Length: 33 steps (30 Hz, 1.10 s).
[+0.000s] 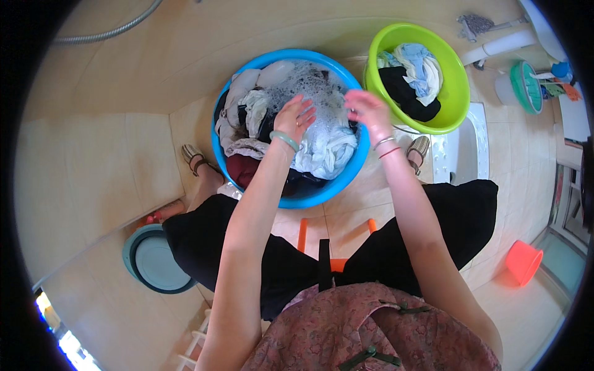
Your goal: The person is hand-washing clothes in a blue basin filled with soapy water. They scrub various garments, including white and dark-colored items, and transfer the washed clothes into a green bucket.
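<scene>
Foam hides the water in my blue basin [218, 145]; my right hand [369, 110] blurs above it.

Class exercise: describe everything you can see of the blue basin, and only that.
The blue basin is round, plastic-looking, and stands on the tiled floor between the person's feet. It is packed with wet clothes, white, grey and dark red, under soapy foam. The left hand rests on the laundry; the right hand hovers over its right side. A green basin stands beside it.

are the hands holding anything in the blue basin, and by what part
Neither hand plainly grips anything. The left hand hovers, fingers spread, above the soapy clothes in the blue basin; the right hand is blurred over the suds, so a hold cannot be told.
</scene>
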Each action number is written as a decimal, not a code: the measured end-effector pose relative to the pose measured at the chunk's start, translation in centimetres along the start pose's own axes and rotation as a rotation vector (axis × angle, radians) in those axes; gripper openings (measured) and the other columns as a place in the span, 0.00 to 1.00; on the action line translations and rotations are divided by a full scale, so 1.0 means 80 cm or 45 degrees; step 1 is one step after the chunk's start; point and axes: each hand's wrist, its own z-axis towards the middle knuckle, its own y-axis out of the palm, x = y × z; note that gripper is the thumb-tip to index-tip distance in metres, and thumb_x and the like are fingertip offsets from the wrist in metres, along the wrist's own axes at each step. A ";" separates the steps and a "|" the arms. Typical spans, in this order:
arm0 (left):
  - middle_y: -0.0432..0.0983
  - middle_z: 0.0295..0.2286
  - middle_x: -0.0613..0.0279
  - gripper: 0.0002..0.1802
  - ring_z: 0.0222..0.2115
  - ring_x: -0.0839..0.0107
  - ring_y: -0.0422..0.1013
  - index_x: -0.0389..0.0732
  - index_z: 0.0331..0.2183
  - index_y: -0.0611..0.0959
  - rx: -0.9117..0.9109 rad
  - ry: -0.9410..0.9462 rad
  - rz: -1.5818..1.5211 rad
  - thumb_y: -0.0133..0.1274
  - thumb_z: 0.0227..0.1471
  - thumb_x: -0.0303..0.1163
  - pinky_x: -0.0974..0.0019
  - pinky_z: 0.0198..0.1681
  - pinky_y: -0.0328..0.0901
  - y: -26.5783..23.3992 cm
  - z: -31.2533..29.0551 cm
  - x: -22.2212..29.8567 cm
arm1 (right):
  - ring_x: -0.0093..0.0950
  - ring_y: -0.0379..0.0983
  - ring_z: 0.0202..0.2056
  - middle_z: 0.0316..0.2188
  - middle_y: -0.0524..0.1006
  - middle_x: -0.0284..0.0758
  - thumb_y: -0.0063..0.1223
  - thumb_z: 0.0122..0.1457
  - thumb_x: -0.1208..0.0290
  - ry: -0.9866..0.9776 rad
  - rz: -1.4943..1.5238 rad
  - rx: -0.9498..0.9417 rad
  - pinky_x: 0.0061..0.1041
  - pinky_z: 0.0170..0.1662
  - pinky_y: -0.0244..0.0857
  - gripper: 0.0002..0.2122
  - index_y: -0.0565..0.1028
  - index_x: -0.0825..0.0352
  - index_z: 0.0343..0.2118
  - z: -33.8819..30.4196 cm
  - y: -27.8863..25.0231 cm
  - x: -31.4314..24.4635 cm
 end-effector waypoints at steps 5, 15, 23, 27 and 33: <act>0.71 0.48 0.53 0.22 0.47 0.57 0.69 0.43 0.55 0.68 0.159 -0.090 0.023 0.45 0.59 0.31 0.54 0.48 0.66 -0.065 -0.020 -0.053 | 0.39 0.66 0.52 0.50 0.69 0.42 0.59 0.44 0.75 -0.153 -2.018 -0.008 0.37 0.51 0.64 0.26 0.70 0.53 0.51 -0.028 0.027 0.098; 0.73 0.44 0.56 0.27 0.39 0.66 0.73 0.48 0.52 0.72 0.148 0.068 0.373 0.38 0.52 0.15 0.64 0.38 0.70 -0.104 -0.027 -0.092 | 0.43 0.77 0.32 0.28 0.79 0.43 0.55 0.44 0.77 -0.354 -1.240 -0.040 0.32 0.38 0.71 0.13 0.80 0.61 0.35 -0.022 0.019 0.103; 0.73 0.41 0.59 0.29 0.37 0.72 0.69 0.50 0.51 0.76 0.228 0.517 0.610 0.40 0.50 0.15 0.70 0.41 0.66 -0.126 0.011 -0.100 | 0.19 0.72 0.31 0.30 0.77 0.32 0.47 0.43 0.81 -0.087 -0.255 -0.348 0.16 0.35 0.65 0.15 0.76 0.72 0.37 -0.104 0.104 -0.088; 0.74 0.46 0.61 0.19 0.46 0.73 0.68 0.41 0.51 0.76 0.134 0.378 0.129 0.44 0.62 0.38 0.72 0.50 0.61 -0.102 0.003 -0.070 | 0.21 0.73 0.34 0.34 0.76 0.36 0.43 0.42 0.80 -0.263 -0.025 -0.412 0.16 0.37 0.66 0.18 0.75 0.74 0.39 -0.133 0.125 -0.160; 0.68 0.52 0.60 0.38 0.53 0.67 0.63 0.40 0.55 0.71 0.129 0.392 0.337 0.40 0.57 0.62 0.64 0.56 0.56 -0.057 -0.020 -0.025 | 0.30 0.74 0.38 0.36 0.75 0.41 0.43 0.41 0.75 -0.375 0.348 -0.599 0.21 0.43 0.68 0.22 0.72 0.76 0.43 -0.108 0.139 -0.225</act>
